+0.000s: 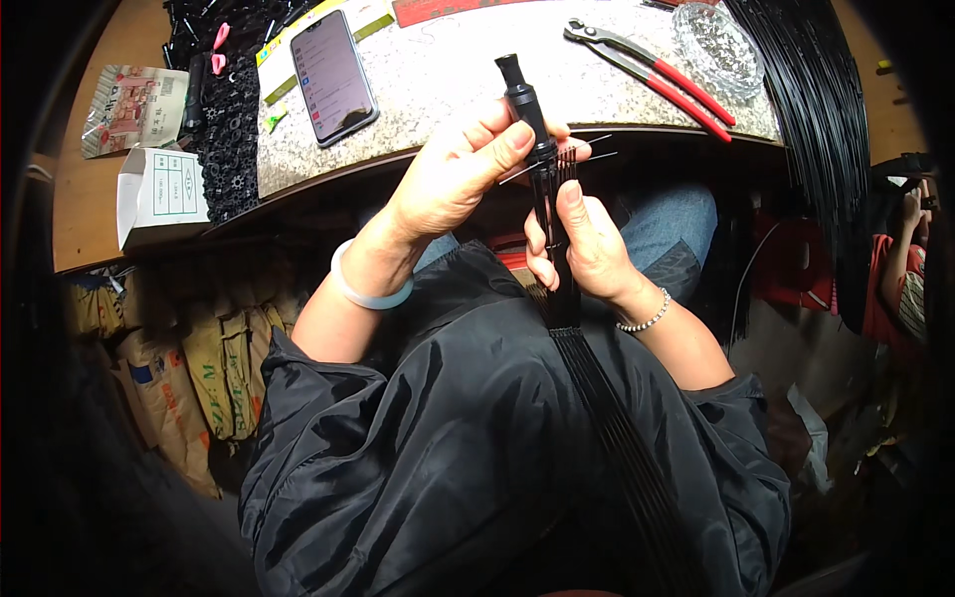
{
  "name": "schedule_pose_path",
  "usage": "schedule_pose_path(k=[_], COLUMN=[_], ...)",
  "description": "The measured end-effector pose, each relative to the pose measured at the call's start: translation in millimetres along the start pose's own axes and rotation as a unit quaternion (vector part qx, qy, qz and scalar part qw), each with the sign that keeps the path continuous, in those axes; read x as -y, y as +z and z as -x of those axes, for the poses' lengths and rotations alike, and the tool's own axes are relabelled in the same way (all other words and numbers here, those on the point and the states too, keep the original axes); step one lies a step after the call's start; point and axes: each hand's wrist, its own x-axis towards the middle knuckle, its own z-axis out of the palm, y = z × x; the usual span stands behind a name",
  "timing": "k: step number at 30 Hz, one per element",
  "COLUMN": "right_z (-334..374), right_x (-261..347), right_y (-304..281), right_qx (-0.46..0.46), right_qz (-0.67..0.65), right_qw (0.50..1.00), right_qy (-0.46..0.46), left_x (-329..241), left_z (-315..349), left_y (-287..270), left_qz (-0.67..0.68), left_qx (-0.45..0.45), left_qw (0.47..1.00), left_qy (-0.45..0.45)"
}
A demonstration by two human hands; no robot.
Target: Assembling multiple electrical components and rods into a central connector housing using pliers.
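A black umbrella frame (521,100) stands upright between my hands, its long thin ribs (619,428) trailing down over my lap. My left hand (453,179) is closed round the upper part, just below the flared black end, with the thumb pressed along it. Lower down and to the right, my right hand (594,247) grips the shaft and the gathered ribs, thumb pointing up. Several thin wire ends (582,154) stick out sideways between the two hands. The fingers behind the frame are partly hidden.
On the speckled tabletop (448,75) lie a phone (336,75), red-handled pincers (605,38) and a glass dish (718,48). Black rods (808,109) hang over the right edge. At left are small black parts (235,129), a white box (164,199) and a packet (132,111).
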Motion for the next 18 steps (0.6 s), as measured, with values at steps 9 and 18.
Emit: schedule_pose_path(k=[9, 18], right_z=[-0.4, -0.6], right_x=[-0.9, 0.6], right_y=[-1.4, -2.8], right_qx=[0.001, 0.018], right_qz=[-0.009, -0.003], right_qw=[1.0, 1.0], right_qy=[-0.012, -0.012], left_x=[-4.8, -5.9], left_z=[-2.2, -2.2], left_y=[-7.2, -7.8], left_qz=[-0.045, -0.055], left_qx=[0.024, 0.053], left_qw=[0.998, 0.997], left_qy=[-0.03, -0.012])
